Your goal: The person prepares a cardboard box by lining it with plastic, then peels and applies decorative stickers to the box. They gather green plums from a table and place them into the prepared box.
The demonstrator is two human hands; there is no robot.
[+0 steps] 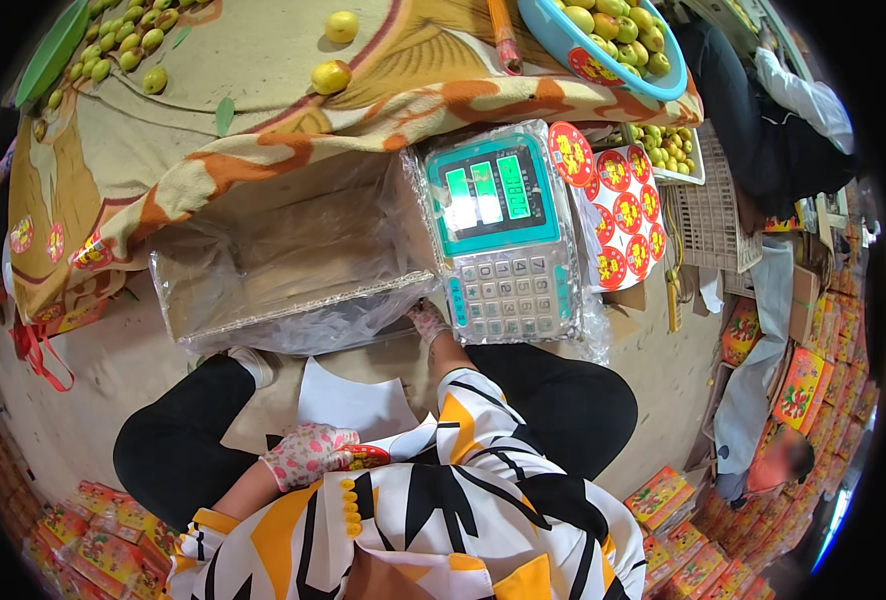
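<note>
My left hand (pixel 310 454), in a white glove with a pink flower print, rests at my lap, closed on the edge of a sheet of red round stickers (pixel 366 457) on white backing. My right hand (pixel 428 320), gloved alike, reaches between an open cardboard box (pixel 300 225) and a digital scale (pixel 499 232). Its fingers are partly hidden by the clear plastic around the box, so its grip is unclear. The scale's display is lit green, and its body is wrapped in plastic. A white paper (pixel 349 394) lies between my legs.
Beyond the box, a patterned blanket (pixel 263 45) bears loose jujube-like fruit (pixel 124 45) and a blue basin (pixel 672 90) of fruit. Red sticker sheets (pixel 626 214) lie right of the scale. Printed cartons (pixel 803 382) are stacked right. Another person (pixel 769 127) is at upper right.
</note>
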